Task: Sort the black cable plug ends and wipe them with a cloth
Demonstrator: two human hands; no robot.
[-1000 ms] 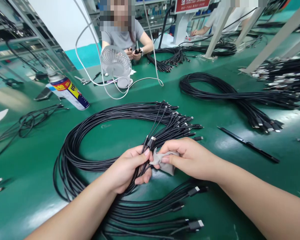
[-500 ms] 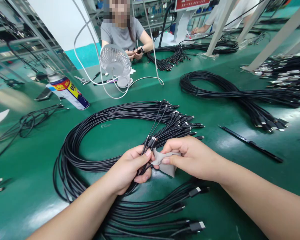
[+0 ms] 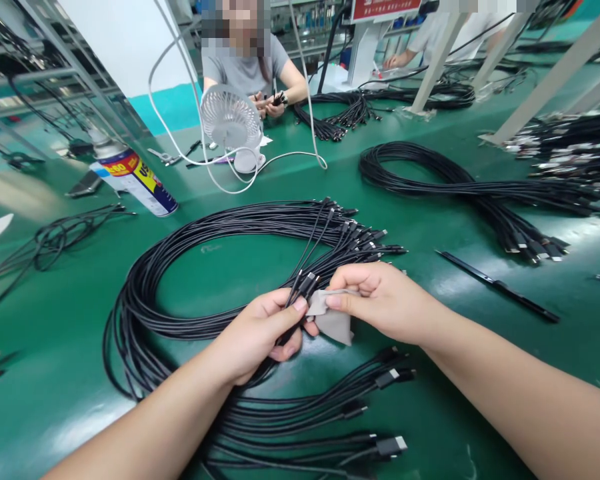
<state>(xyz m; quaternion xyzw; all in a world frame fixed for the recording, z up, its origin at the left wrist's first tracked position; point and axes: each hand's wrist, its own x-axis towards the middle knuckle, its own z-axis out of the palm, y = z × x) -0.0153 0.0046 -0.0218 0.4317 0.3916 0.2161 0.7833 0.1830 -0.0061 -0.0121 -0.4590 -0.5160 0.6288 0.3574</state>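
My left hand is closed around several black cables, whose plug ends stick up past the thumb. Pinched between the thumb and fingers of my right hand is a grey cloth, its lower part hanging down. The cloth lies right beside the held plugs; whether it touches them is hard to tell. Behind and left of my hands, a large coil of black cables rests on the green table. More loose cable ends with plugs fan out below my right hand.
A spray can and a small white fan stand beyond the coil. To the right lie a black pen-like tool and another cable bundle. Across the green table, a co-worker handles small dark parts.
The cloth in my right hand has shifted slightly, and the plugs in my left hand now show further to the right. Both hands keep their hold.
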